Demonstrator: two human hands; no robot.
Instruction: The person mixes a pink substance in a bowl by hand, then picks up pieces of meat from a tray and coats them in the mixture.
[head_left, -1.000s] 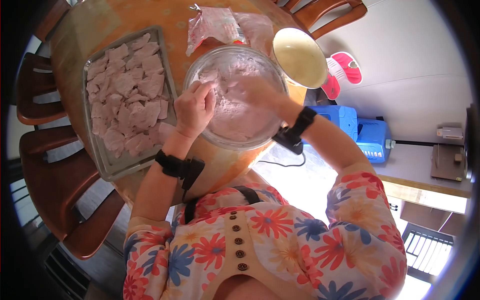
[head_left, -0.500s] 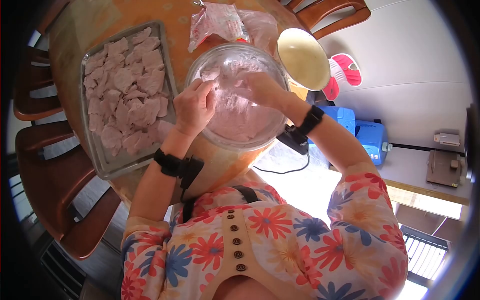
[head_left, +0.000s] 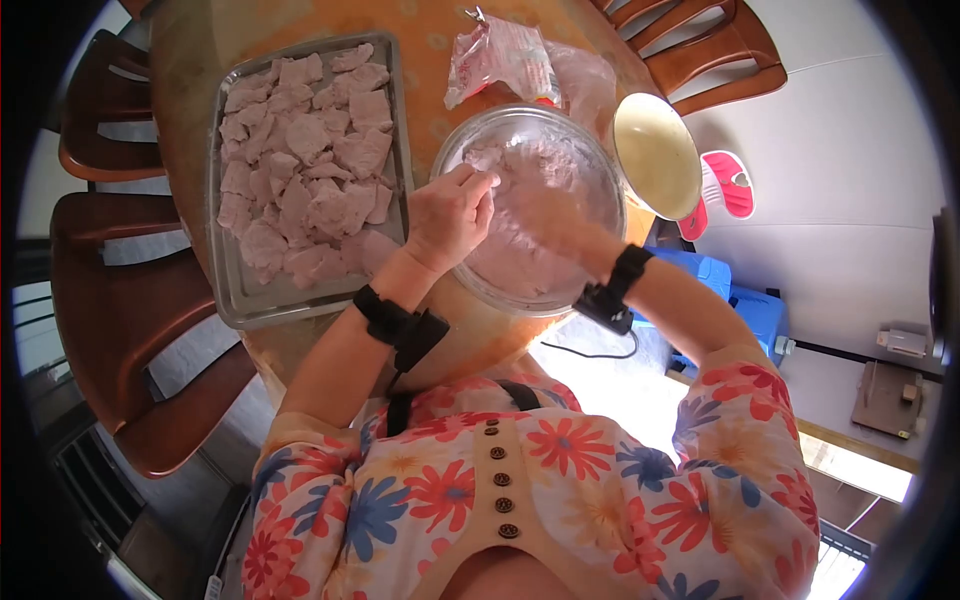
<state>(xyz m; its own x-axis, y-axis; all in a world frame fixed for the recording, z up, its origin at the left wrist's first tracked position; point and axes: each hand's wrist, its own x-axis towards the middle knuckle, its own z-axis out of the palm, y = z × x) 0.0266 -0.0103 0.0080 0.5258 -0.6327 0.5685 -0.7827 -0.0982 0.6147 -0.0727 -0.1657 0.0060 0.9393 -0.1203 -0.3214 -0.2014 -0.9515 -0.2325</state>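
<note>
A round clear bowl holds pale pink powder with lumpy coated pieces in it. At the bowl's left rim is my left hand, its fingers curled and pinched together; what they hold, if anything, is too small to make out. My right hand is inside the bowl over the powder, smeared by motion, with its fingers unclear. Left of the bowl lies a metal tray covered with many flat, powder-coated pale pink pieces.
Behind the bowl are a torn plastic packet and a clear bag. An empty cream basin stands at the right. Wooden chairs surround the table. Blue containers and pink-white slippers are on the right.
The whole view has shifted, so the tray and bowl appear further right. My right hand has moved lower within the bowl and is now blurred. My left hand remains pinched near the rim.
</note>
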